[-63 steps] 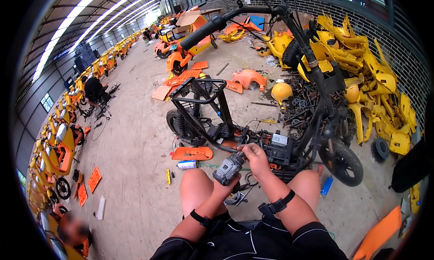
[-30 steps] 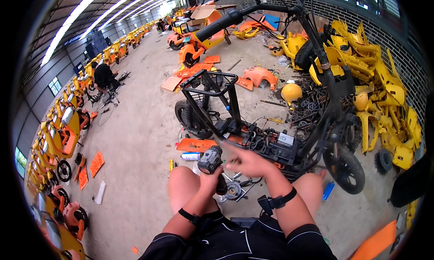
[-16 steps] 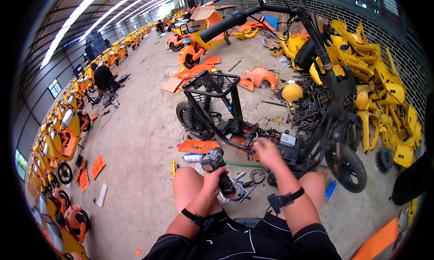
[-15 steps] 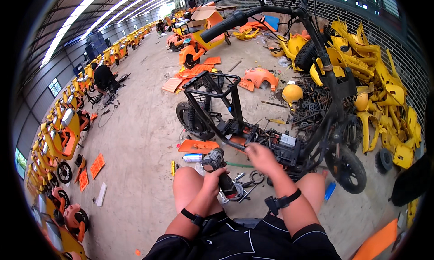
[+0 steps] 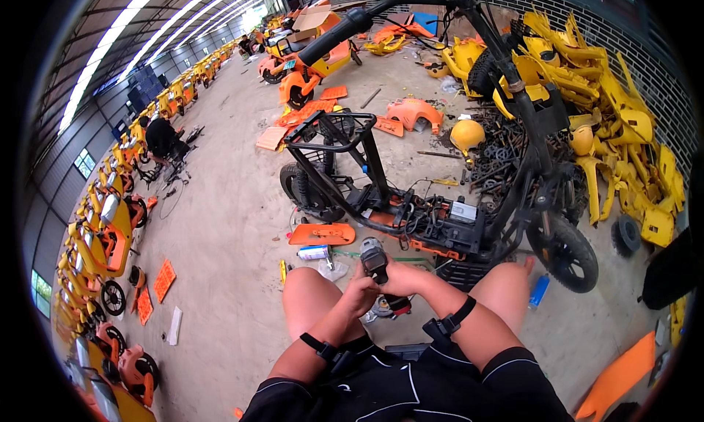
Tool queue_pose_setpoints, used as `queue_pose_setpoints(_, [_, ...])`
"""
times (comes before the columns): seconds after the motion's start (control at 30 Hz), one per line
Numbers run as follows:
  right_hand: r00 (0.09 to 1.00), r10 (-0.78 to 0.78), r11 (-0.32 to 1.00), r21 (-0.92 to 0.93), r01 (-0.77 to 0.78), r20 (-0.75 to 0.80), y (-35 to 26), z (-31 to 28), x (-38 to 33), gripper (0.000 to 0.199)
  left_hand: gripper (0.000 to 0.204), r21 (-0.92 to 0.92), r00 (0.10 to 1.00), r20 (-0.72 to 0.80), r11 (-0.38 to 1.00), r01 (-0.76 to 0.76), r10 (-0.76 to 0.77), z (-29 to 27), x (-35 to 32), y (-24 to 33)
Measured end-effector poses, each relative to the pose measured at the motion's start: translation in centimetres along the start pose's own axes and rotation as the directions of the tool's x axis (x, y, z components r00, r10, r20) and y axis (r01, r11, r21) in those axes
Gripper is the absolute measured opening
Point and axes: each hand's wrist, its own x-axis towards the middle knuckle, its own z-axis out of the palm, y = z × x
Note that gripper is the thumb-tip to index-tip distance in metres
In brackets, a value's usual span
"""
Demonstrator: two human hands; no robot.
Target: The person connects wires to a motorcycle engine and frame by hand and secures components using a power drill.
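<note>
My left hand [image 5: 359, 294] is closed round the grip of a pistol-shaped cordless power tool [image 5: 374, 256], grey and black with red near its base. My right hand [image 5: 402, 277] meets the left and closes on the tool's other side; its fingertips are partly hidden. The tool is held over the floor between my knees, its grey head pointing away from me. Just beyond stands a stripped black scooter frame [image 5: 367, 149], its wiring and orange lower trim exposed. Nearest the hands on the floor are a spray can [image 5: 314, 252] and an orange panel [image 5: 323, 234].
Heaped yellow body panels [image 5: 623, 121] and dark metal parts [image 5: 502, 154] lie beyond the frame at right. A row of yellow scooters [image 5: 110, 224] lines the left side. Another person in dark clothes [image 5: 161, 137] crouches farther off. A blue object [image 5: 539, 291] lies by my right knee.
My right hand has left the scooter frame and come back to the power tool. The left hand has carried the tool rightward. The view has shifted slightly.
</note>
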Motion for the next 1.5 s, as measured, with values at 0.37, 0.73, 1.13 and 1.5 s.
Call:
queue_pose_setpoints(0.37, [0.954, -0.172, 0.891, 0.374, 0.257, -0.246, 0.5, 0.2, 0.0, 0.066, 0.101, 0.131, 0.992, -0.003, 0.984, -0.123, 0.125, 0.6, 1.0, 0.4])
queue_pose_setpoints(0.73, [0.973, -0.137, 0.797, 0.562, 0.221, -0.188, 2.5, 1.8, 2.5, 0.056, 0.080, 0.155, 0.987, -0.070, 0.979, -0.130, 0.142, 1.1, 0.7, 0.1])
queue_pose_setpoints(1.13, [0.996, -0.017, 0.798, 0.600, 0.064, -0.083, 4.5, 2.5, 3.9, 0.057, 0.048, 0.154, 0.989, -0.058, 0.980, -0.123, 0.133, 0.5, 1.6, -0.8])
queue_pose_setpoints(1.5, [0.999, 0.036, 0.743, 0.669, -0.009, -0.027, 5.5, 2.8, 4.8, 0.047, 0.061, 0.234, 0.993, -0.030, 0.967, -0.103, 0.113, -0.2, 2.0, -1.2])
